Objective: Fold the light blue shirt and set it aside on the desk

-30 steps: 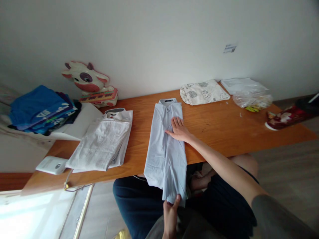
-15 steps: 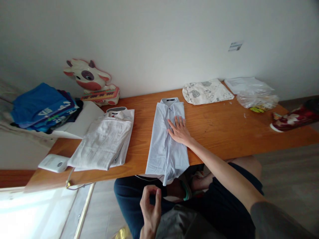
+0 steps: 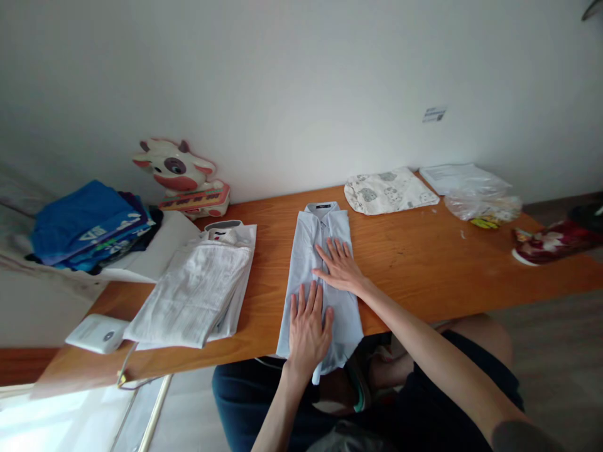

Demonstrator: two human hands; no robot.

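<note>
A light blue shirt (image 3: 311,245), folded into a narrow strip with its collar toward the wall, lies on the wooden table (image 3: 414,251); its lower end hangs a little over the near edge. My right hand (image 3: 340,267) rests flat on its middle, fingers spread. My left hand (image 3: 308,325) lies flat on the lower part, just below the right hand, fingers apart. Neither hand grips the cloth.
A folded white shirt (image 3: 195,285) lies left of the blue one. Farther left sit a white device (image 3: 97,333), blue folded clothes (image 3: 85,223) and a cow toy (image 3: 181,176). At the back right are a patterned cloth (image 3: 389,190), a plastic bag (image 3: 483,206) and a red item (image 3: 549,242).
My left hand let go of the shirt's hanging end, rose and now lies flat on the lower part of the shirt. The hanging end has shortened. The right hand stayed on the middle.
</note>
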